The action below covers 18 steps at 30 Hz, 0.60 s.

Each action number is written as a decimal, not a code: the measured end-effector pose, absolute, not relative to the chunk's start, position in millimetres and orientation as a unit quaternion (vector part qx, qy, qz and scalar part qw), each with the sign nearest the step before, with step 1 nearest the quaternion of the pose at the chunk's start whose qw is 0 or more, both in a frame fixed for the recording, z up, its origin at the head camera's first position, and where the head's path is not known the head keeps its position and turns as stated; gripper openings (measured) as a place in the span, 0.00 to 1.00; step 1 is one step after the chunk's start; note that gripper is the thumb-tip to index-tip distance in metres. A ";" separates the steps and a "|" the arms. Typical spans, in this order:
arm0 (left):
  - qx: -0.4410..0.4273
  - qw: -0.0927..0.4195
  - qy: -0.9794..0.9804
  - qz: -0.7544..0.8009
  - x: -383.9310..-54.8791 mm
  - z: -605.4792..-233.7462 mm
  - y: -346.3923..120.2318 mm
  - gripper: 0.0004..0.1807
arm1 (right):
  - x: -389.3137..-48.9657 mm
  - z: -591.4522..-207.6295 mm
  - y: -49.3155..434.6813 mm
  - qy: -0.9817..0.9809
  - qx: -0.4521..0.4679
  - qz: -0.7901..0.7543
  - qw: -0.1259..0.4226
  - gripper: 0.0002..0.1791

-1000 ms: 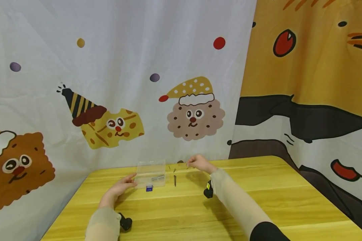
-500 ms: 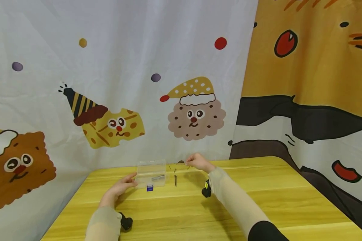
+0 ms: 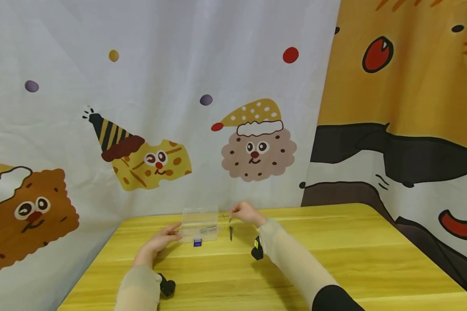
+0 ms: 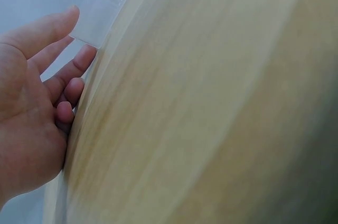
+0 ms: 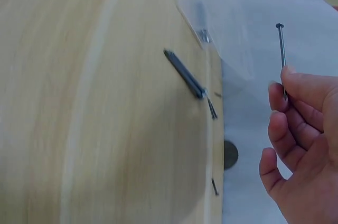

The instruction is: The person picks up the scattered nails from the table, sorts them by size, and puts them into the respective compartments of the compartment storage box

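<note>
My right hand (image 3: pixel 246 213) pinches a long thin nail (image 5: pixel 282 47) between thumb and forefinger, its head pointing up in the right wrist view. The hand is over the back of the table, just right of a clear plastic box (image 3: pixel 183 233) with its lid (image 3: pixel 199 214) raised. Silvery nails (image 3: pixel 208 230) lie inside the box. At the box's left side is my left hand (image 3: pixel 162 240), thumb and forefinger extended and fingertips at its corner. Dark long nails (image 5: pixel 182 73) lie together on the table, with a shorter nail (image 5: pixel 212 109) at their end.
A small blue piece (image 3: pixel 197 242) is at the box's front. Another short nail (image 5: pixel 215 187) lies near the table's back edge. A printed cloth (image 3: pixel 159 86) hangs directly behind the wooden table (image 3: pixel 218 276).
My right hand has moved left with the nail, closer to the box and over the loose nails. The left hand stays at the box's side; the head view has turned slightly left.
</note>
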<state>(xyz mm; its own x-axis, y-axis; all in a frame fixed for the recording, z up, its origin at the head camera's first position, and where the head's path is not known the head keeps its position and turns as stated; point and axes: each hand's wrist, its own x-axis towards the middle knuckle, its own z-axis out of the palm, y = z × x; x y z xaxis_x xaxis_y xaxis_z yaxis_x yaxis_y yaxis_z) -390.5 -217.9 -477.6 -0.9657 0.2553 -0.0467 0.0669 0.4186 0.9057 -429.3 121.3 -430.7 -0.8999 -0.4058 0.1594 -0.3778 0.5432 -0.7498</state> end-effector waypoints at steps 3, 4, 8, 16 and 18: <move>0.094 0.085 0.837 0.532 -389.5 -476.9 -216.9 0.35 | -429.6 -431.3 110.8 0.879 -0.233 -0.416 0.017 0.09; 0.093 0.084 0.837 0.532 -388.8 -476.6 -216.4 0.35 | -429.8 -432.6 107.7 0.879 -0.235 -0.414 0.018 0.09; 0.089 0.083 0.836 0.535 -387.2 -477.4 -214.7 0.34 | -430.2 -437.7 97.8 0.878 -0.247 -0.409 0.018 0.09; 0.089 0.084 0.836 0.535 -387.3 -477.4 -216.6 0.35 | -432.5 -446.6 83.2 0.887 -0.239 -0.396 0.009 0.06; 0.088 0.085 0.837 0.534 -387.6 -476.6 -217.7 0.35 | -434.4 -448.3 79.9 0.888 -0.242 -0.390 0.005 0.06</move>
<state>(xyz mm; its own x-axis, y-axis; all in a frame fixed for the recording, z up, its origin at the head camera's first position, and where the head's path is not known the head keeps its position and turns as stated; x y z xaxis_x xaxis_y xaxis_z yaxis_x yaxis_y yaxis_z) -387.6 -217.7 -476.6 -0.9702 0.2374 -0.0484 0.0562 0.4148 0.9082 -434.4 79.9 -448.3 -0.8826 -0.4340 0.1808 -0.4267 0.5778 -0.6958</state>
